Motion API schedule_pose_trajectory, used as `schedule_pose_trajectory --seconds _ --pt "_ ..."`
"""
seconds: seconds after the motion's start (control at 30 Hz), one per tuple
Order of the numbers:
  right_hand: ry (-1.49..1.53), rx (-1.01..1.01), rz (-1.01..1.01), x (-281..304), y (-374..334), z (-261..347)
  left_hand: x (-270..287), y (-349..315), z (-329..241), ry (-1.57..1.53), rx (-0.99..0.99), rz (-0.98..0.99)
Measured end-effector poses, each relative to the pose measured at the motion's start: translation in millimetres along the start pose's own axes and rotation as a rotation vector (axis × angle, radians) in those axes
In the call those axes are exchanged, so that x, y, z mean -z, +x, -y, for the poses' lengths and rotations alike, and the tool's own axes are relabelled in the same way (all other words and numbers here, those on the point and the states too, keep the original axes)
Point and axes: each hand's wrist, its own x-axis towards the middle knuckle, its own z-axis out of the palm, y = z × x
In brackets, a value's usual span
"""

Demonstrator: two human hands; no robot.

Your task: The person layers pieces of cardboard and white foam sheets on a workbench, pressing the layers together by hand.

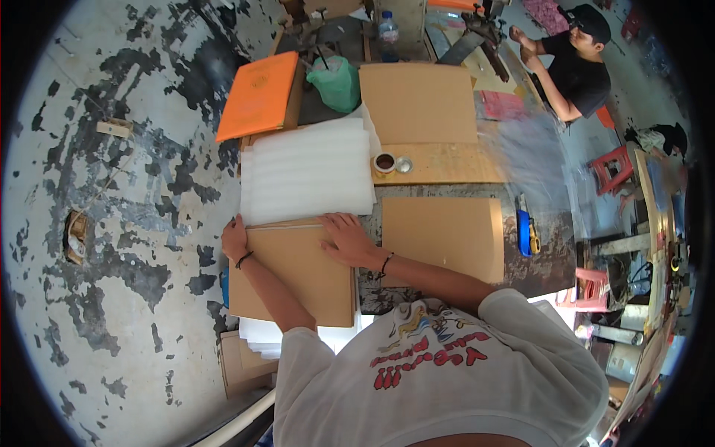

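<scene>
A stack of brown cardboard sheets (pixel 294 276) lies in front of me at the table's near left, with some edges slightly out of line along its far side. At the stack's far left corner, my left hand (pixel 234 235) is bent round the edge, its fingers partly hidden. My right hand (pixel 348 238) rests flat across the far right part of the top sheet, fingers stretched out. Just beyond both hands is a pile of white foam sheets (pixel 307 170). Another cardboard sheet (pixel 443 240) lies to the right.
Farther back are an orange folder-like cover (pixel 257 95), a green bag (pixel 334 83), an upright-looking cardboard piece (pixel 418 103), a tape roll (pixel 384 164) and a bottle (pixel 388 30). A blue-and-yellow tool (pixel 527 232) lies right. A co-worker (pixel 577 67) is at far right. A peeling wall (pixel 126 298) borders the left.
</scene>
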Motion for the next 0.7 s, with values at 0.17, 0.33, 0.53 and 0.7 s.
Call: schedule_pose_trajectory --seconds 0.17,0.33,0.53,0.7 --pt "0.052 -0.127 -0.265 67 8 -50 -2 -6 -5 -0.008 0.01 -0.077" --pt "-0.263 -0.212 -0.202 89 7 -140 16 -28 -2 -0.21 -0.499 -0.416" --pt "-0.376 -0.221 -0.051 105 16 -164 6 -164 -36 -0.33 -0.798 -0.102" --pt "-0.386 -0.163 -0.018 107 21 -166 -4 -271 -42 -0.185 -0.561 -0.063"
